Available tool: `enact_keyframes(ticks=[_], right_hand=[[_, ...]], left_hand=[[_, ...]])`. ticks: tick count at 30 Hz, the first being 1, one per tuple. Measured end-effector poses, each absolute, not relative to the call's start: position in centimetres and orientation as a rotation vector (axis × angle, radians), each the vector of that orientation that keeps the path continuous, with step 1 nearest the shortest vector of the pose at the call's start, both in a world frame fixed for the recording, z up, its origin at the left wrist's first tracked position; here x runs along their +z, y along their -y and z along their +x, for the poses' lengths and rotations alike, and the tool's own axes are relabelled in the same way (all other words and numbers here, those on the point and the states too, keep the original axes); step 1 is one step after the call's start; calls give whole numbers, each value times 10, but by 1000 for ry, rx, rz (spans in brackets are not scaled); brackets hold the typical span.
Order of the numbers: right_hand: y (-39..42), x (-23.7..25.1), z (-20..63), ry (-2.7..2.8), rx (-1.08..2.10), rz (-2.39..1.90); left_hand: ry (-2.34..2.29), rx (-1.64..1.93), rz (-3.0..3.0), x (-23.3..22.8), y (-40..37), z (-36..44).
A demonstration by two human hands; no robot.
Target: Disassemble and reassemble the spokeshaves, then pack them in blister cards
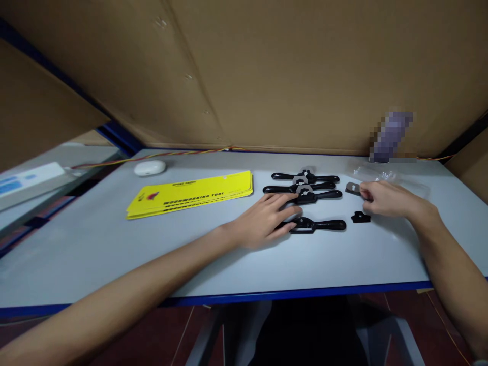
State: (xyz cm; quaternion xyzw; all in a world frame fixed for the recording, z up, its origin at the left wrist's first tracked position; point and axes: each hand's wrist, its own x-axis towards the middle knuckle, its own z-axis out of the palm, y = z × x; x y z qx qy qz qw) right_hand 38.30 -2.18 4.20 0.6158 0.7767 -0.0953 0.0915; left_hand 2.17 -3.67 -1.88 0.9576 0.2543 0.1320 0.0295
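Observation:
Several black spokeshaves lie side by side on the table. My left hand [263, 221] is spread palm down over their left handles, its fingers outstretched. The fingertips reach a spokeshave [305, 197] fitted with a metal blade, while the thumb touches the nearest spokeshave body [303, 223], whose left handle is hidden by the hand. Over on the right, my right hand [387, 198] is closed, with its fingertips pinching the right end of a grey slotted spokeshave blade [353, 188]. Just below those fingers lies a small black cap plate [360, 217].
A stack of yellow printed cards [190, 195] lies left of the spokeshaves. Behind it is a white rounded case [150, 168]. Clear plastic bags [373, 174] sit behind my right hand, near a blurred purple item [391, 137]. Cardboard panel [285, 76] walls the back.

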Motion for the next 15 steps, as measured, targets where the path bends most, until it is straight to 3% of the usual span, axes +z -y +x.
enact_keyframes(ticks=[7, 15], right_hand=[[18, 34, 388, -2577, -96, 1886], [12, 22, 386, -2656, -233, 1747]], left_hand=[[-799, 416, 2938, -21, 36, 22], [-777, 411, 2950, -19, 37, 22]])
